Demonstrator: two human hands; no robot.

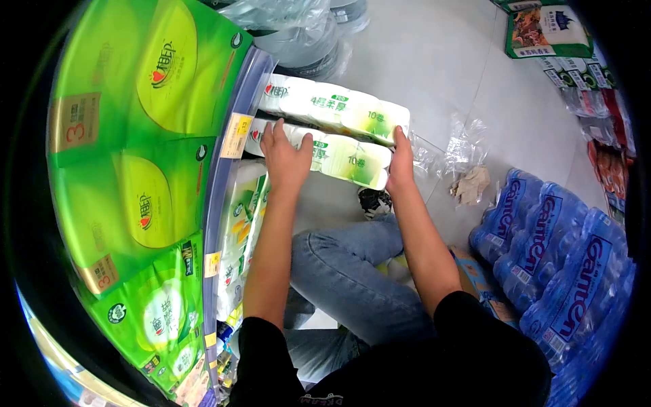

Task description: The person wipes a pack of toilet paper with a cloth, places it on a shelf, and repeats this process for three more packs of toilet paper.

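Two long white-and-green packs of toilet rolls lie side by side, their left ends reaching under the shelf edge. My left hand (pixel 287 157) is on the left part of the near toilet roll pack (pixel 351 161), fingers and thumb spread over its top and side. Around the right end of that pack my right hand (pixel 402 161) is curled, its fingertips up against the end of the far toilet roll pack (pixel 342 108). The undersides of both packs and some of my fingers are hidden.
A shelf edge with price tags (pixel 237 136) runs along the left, with green tissue packs (pixel 166 88) above it. Shrink-wrapped bottled water (pixel 542 237) stands at right. Clear plastic wrap (pixel 466 146) and a torn brown scrap (pixel 471 185) lie on the floor.
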